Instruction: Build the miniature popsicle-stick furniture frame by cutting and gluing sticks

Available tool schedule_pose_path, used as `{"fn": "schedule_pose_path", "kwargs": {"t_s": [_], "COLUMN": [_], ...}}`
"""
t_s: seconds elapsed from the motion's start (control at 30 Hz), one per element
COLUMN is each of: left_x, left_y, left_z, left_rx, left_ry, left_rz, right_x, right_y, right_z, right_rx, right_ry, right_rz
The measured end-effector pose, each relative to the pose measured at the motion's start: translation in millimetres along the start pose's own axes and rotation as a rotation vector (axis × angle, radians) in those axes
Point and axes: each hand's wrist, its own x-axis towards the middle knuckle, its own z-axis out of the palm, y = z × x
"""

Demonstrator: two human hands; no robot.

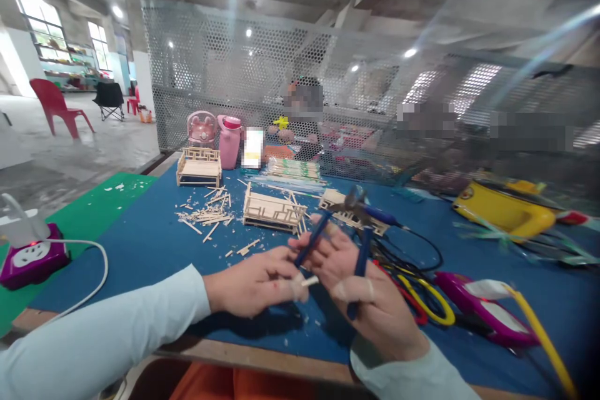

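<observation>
My right hand (360, 290) holds blue-handled cutting pliers (349, 225) with the handles spread across the palm and the jaws pointing away from me. My left hand (260, 281) pinches a short wooden stick (310, 280) between its fingertips, right beside the pliers' left handle. Both hands hover over the blue mat (150, 244) near the table's front edge. Beyond them lies a small stick-built bench frame (272, 209), with loose sticks and offcuts (206, 215) to its left.
A finished wooden miniature bench (199, 167), a pink bottle (229, 140) and a bundle of sticks (293, 169) stand at the back by a perforated metal screen. A purple power strip (30, 256) lies left. Scissors (422, 300), a purple glue gun (482, 312) and a yellow case (506, 209) lie right.
</observation>
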Motion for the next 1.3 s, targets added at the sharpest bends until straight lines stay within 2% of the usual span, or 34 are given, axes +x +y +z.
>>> {"fn": "schedule_pose_path", "kwargs": {"t_s": [0.07, 0.13, 0.2, 0.27, 0.37, 0.47, 0.67, 0.93, 1.3], "left_x": [2.9, 6.1, 8.5, 9.7, 10.0, 9.6, 8.2, 8.1, 7.5], "left_y": [-4.2, -11.1, -17.9, -21.8, -20.9, -16.6, -14.4, -14.1, -15.4], "left_z": [-6.6, -14.2, -20.5, -24.0, -24.1, -22.1, -21.8, -20.1, -19.5], "left_rx": [-0.114, -0.243, -0.275, -0.249, -0.179, -0.134, -0.031, -0.019, -0.023], "left_ry": [0.178, 0.324, 0.414, 0.456, 0.454, 0.431, 0.394, 0.367, 0.36], "left_rz": [-0.106, -0.24, -0.295, -0.296, -0.266, -0.251, -0.235, -0.241, -0.241], "right_x": [3.2, 4.9, 5.0, 4.4, 4.6, 6.5, 9.3, 10.2, 9.5], "right_y": [-2.6, -2.0, 1.7, 6.4, 10.9, 10.2, 7.3, 5.2, -5.2], "right_z": [-15.1, -30.1, -40.5, -44.0, -39.5, -31.6, -24.1, -23.9, -19.9], "right_rx": [-0.148, -0.376, -0.63, -0.834, -0.987, -1.046, -1.093, -1.111, -1.169], "right_ry": [0.09, 0.142, 0.128, 0.059, -0.046, -0.081, -0.068, -0.045, -0.068], "right_rz": [-0.049, -0.031, -0.001, 0.013, 0.006, -0.014, 0.003, -0.068, -0.03]}}
